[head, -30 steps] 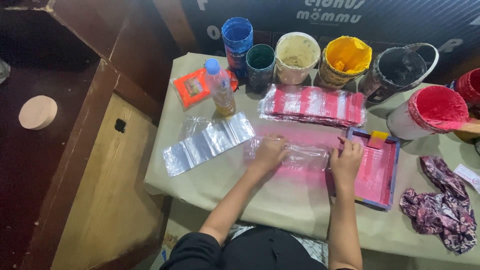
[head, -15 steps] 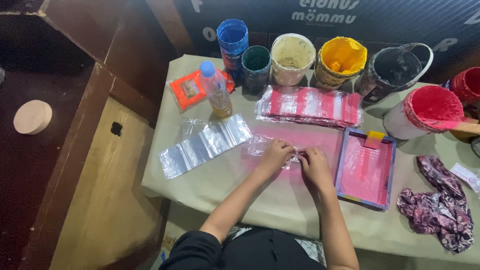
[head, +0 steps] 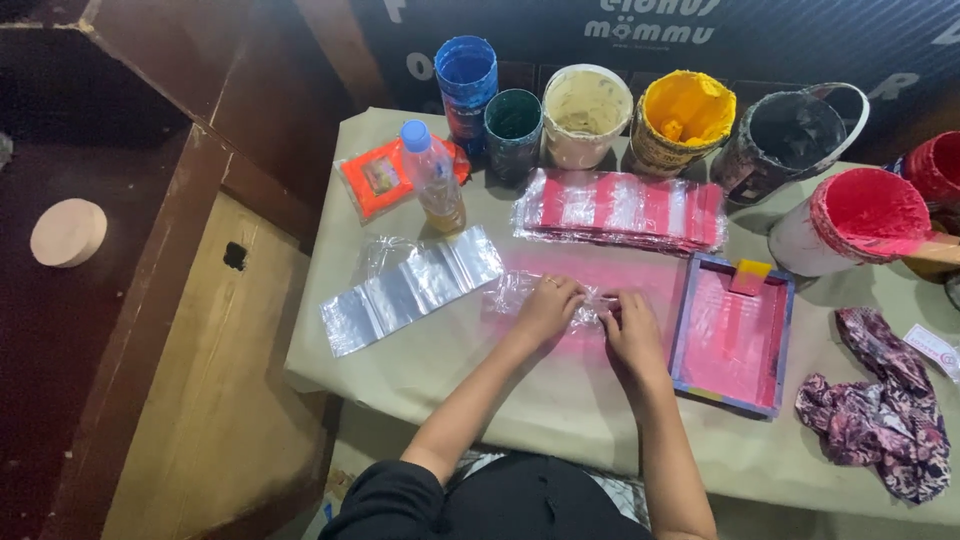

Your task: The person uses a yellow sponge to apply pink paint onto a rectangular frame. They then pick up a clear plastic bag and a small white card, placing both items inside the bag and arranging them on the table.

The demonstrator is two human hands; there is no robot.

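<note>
From the head camera, looking down: both hands meet over a clear plastic bag (head: 545,295) that lies flat on a pink-stained patch near the middle of the surface (head: 560,400), a little toward its near edge; the left hand (head: 550,308) rests on the bag's middle with fingers curled down, seemingly to pin it, while the right hand (head: 628,325) pinches at the bag's right end, fingers narrow and closed on the film — the bag sits directly under and between them, touching both. Just right of the right hand lies a pink screen frame (head: 735,335), flat and close enough to reach; along the far edge stands a row of paint pots (head: 585,115) — blue, green, cream, yellow, black — with a red paint bucket (head: 860,220) toward the far right corner, kept back from the working patch; a stack of pink-striped bags (head: 620,208) lies between pots and hands; a strip of unprinted clear bags (head: 410,290) lies toward the left edge, beside a small bottle (head: 435,180); a patterned rag (head: 885,410) sits near the right edge.
</note>
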